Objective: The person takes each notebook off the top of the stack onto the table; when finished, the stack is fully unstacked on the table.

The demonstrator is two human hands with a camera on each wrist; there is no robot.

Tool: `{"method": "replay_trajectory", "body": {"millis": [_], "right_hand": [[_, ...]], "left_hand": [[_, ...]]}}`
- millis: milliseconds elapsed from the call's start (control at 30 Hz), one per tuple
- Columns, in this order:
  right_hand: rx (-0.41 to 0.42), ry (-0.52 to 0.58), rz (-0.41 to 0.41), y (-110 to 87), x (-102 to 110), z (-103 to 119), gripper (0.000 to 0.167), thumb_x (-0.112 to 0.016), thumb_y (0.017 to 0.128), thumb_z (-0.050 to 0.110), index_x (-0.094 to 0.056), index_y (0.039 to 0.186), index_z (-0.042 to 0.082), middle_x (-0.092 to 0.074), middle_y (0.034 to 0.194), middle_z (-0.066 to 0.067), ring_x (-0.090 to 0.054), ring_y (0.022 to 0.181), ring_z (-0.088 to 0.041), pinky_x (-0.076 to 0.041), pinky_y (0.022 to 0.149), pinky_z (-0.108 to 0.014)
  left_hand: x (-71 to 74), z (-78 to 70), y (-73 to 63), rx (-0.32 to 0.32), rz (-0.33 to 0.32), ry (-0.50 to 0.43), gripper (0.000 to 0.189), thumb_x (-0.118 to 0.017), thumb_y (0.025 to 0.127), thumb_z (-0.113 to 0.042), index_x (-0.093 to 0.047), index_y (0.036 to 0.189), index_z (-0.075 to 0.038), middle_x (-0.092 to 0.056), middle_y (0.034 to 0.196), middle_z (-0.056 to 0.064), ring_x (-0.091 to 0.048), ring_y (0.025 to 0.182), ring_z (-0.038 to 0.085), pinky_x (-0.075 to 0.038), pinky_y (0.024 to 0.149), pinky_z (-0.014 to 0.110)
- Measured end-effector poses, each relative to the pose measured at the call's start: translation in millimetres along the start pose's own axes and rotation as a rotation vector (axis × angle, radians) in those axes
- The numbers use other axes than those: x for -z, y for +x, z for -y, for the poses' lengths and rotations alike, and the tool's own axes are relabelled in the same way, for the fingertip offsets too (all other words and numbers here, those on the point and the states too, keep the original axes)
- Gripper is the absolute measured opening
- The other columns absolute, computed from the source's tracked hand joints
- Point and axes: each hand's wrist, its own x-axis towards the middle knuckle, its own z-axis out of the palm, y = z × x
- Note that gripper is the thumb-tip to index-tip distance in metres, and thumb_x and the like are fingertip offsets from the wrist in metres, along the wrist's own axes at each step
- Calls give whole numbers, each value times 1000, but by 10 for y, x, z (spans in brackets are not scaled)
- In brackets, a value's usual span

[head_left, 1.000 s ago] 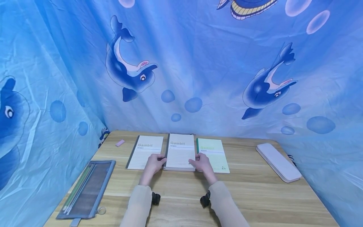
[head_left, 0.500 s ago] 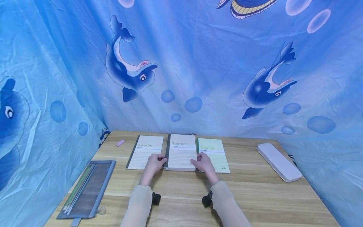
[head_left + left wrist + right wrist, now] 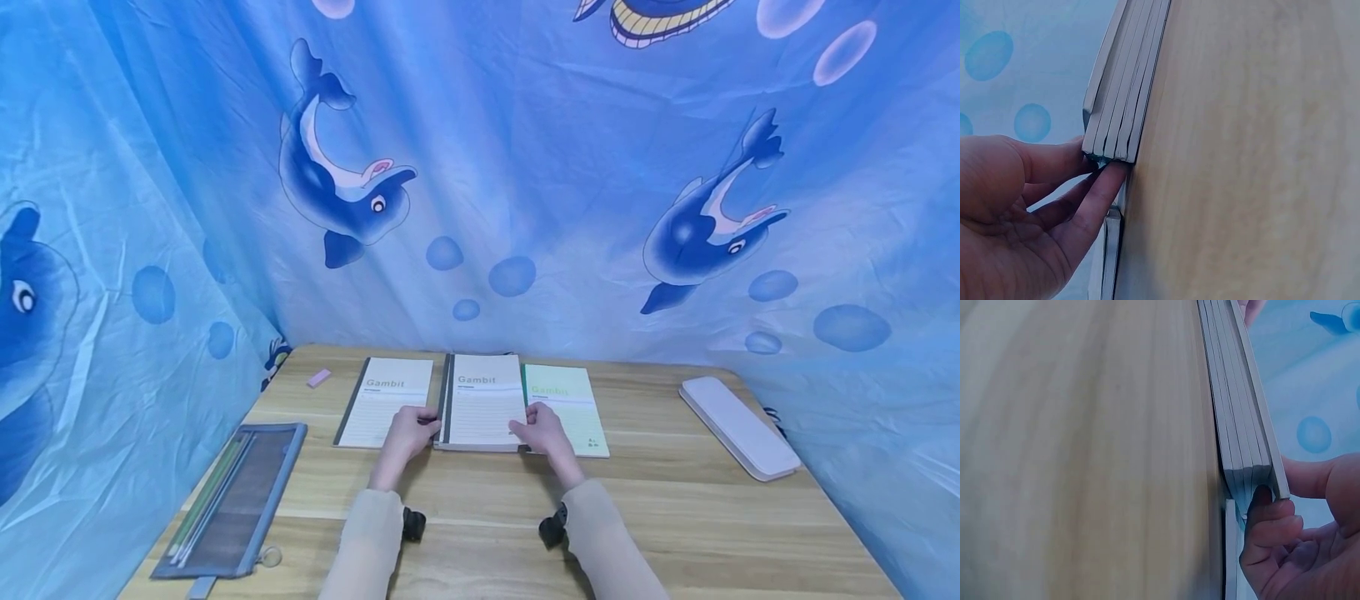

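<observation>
A stack of several Gambit notebooks (image 3: 1119, 94) lies in the middle of the desk, its top notebook (image 3: 487, 404) shifted to the right of those below. With thumb above and curled fingers beneath, my right hand (image 3: 545, 430) pinches the top notebook's right edge; the right wrist view shows that edge overhanging the stack (image 3: 1235, 425). My left hand (image 3: 408, 431) holds the lower notebooks at their dark spine side, thumb near the upper edge and a finger near the bottom. Another dark-spined notebook (image 3: 388, 387) lies left of the stack. To its right is a green notebook (image 3: 566, 392), partly under my right hand.
A mesh pencil pouch (image 3: 255, 492) with pencils lies at the desk's left edge. Behind it sits a pink eraser (image 3: 318, 378). A pale pencil case (image 3: 738, 427) rests near the right edge. A blue dolphin-print curtain (image 3: 480, 167) hangs behind the desk.
The top notebook has slid a little to the right with my right hand, exposing more of the dark spine beneath. My left hand has stayed in place.
</observation>
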Motion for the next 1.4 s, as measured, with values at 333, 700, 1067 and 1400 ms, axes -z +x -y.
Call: {"method": "replay_trajectory", "body": {"millis": [333,700,1067,1400], "right_hand": [[8,0,-19,-17,105,-57,43,-72,88,15,-53,118,-8,-58,104,-18,-56,91,-28,-51,79,-40],[-33,283,36,-46,201,-149,36,-63,93,2,-45,122,-10,-65,87,-20,-65,52,-21,-58,51,-29],[-46,376,11,-63,339,-216,32,-62,91,-3,-50,120,-12,-67,89,-21,-69,64,-27,-61,59,-37],[-57,364,-6,-152,552,-288,31,-63,94,0,-51,120,-11,-68,85,-18,-66,54,-21,-53,52,-25]], "left_hand": [[-1,7,9,16,13,2,29,-68,90,-3,-68,116,9,-66,117,27,-60,114,42,-47,101,50],[-6,25,14,32,18,-26,28,-68,90,-2,-68,116,9,-66,117,27,-62,112,40,-52,96,47],[-6,19,11,45,27,-65,28,-67,90,-1,-67,117,10,-66,116,28,-66,104,37,-57,86,41],[-13,40,-5,35,25,-68,28,-66,90,1,-66,116,11,-67,115,28,-66,104,38,-58,84,41]]}}
